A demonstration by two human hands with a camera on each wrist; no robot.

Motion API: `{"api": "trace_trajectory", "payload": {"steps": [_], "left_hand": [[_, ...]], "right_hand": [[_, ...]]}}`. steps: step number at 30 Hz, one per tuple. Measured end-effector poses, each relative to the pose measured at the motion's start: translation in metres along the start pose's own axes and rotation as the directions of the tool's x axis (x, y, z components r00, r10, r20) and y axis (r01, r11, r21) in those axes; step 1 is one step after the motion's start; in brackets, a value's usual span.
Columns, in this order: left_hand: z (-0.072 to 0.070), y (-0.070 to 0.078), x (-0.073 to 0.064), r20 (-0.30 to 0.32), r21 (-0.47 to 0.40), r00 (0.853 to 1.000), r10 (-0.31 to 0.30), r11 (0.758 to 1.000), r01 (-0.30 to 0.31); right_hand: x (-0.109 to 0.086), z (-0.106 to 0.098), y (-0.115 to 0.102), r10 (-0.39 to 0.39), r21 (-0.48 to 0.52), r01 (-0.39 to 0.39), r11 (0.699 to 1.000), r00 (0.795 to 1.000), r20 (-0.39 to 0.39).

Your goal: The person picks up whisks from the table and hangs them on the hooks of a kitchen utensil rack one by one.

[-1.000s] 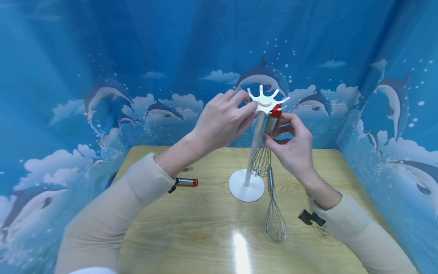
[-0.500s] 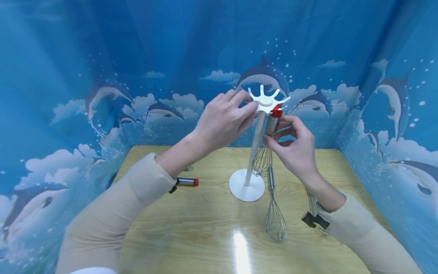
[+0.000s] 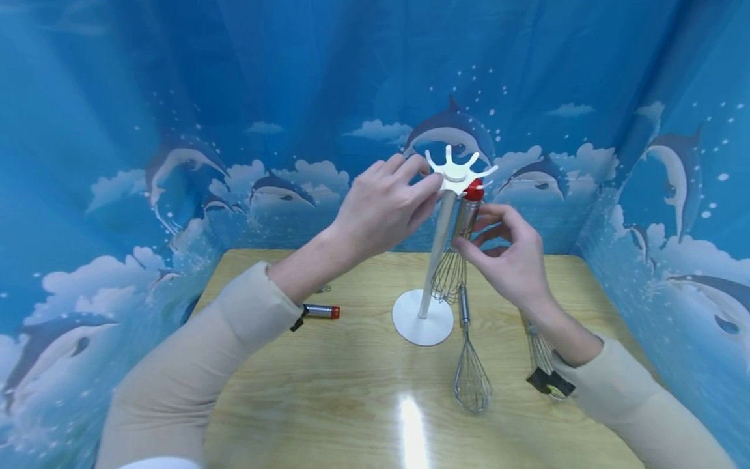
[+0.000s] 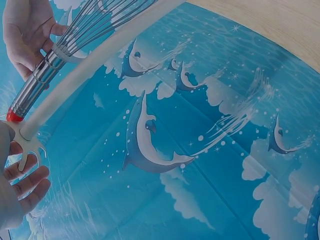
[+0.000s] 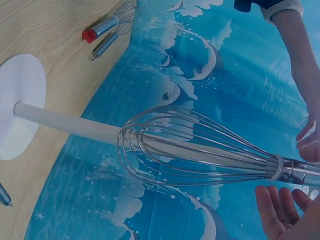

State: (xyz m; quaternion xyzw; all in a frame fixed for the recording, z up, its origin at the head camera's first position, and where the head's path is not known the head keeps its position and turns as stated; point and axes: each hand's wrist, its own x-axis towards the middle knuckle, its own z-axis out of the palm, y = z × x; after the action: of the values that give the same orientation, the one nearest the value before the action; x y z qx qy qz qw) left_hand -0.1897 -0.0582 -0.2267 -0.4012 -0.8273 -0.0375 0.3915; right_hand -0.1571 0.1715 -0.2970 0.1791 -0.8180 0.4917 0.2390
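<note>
A white stand (image 3: 429, 280) with a round base and a top of curved prongs stands upright on the table. My left hand (image 3: 383, 202) pinches the edge of its prong top, thumb and forefinger on a prong. From a right-hand prong hangs a wire whisk (image 3: 467, 218), red cap uppermost and wires down; in the right wrist view its wire loops (image 5: 200, 147) lie in front of the pole. My right hand (image 3: 508, 260) is beside the whisk's handle, fingers spread and loosely bent; in the left wrist view that hand (image 4: 30, 37) sits behind the handle without gripping it.
Another whisk (image 3: 471, 381) lies on the wooden table (image 3: 328, 391) in front of the stand. One more whisk (image 3: 538, 348) is partly under the right forearm. At the left lies a red-capped whisk (image 5: 102, 29) with a smaller whisk (image 5: 105, 46) beside it. Dolphin-print curtains surround the table.
My right hand has loosened from the whisk's handle and drawn slightly right and down. The whisk stays hanging on the stand, and my left hand has kept its place.
</note>
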Motion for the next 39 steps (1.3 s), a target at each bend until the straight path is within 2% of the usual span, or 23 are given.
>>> {"api": "trace_trajectory", "payload": {"steps": [9, 27, 39], "left_hand": [[0.001, 0.0, 0.0, -0.003, 0.002, 1.0, 0.004, 1.0, -0.004], [0.0, 0.0, 0.0, -0.008, 0.011, 1.0, 0.002, 1.0, -0.002], [0.001, 0.0, 0.0, 0.002, 0.014, 1.0, -0.002, 1.0, 0.002]], "right_hand": [[0.0, -0.007, 0.005, 0.008, -0.013, -0.007, 1.0, 1.0, 0.027], [-0.008, -0.014, 0.023, 0.103, -0.064, -0.1, 0.993, 0.994, 0.046], [-0.017, -0.017, 0.043, 0.194, -0.01, -0.194, 0.981, 0.979, 0.066]]}}
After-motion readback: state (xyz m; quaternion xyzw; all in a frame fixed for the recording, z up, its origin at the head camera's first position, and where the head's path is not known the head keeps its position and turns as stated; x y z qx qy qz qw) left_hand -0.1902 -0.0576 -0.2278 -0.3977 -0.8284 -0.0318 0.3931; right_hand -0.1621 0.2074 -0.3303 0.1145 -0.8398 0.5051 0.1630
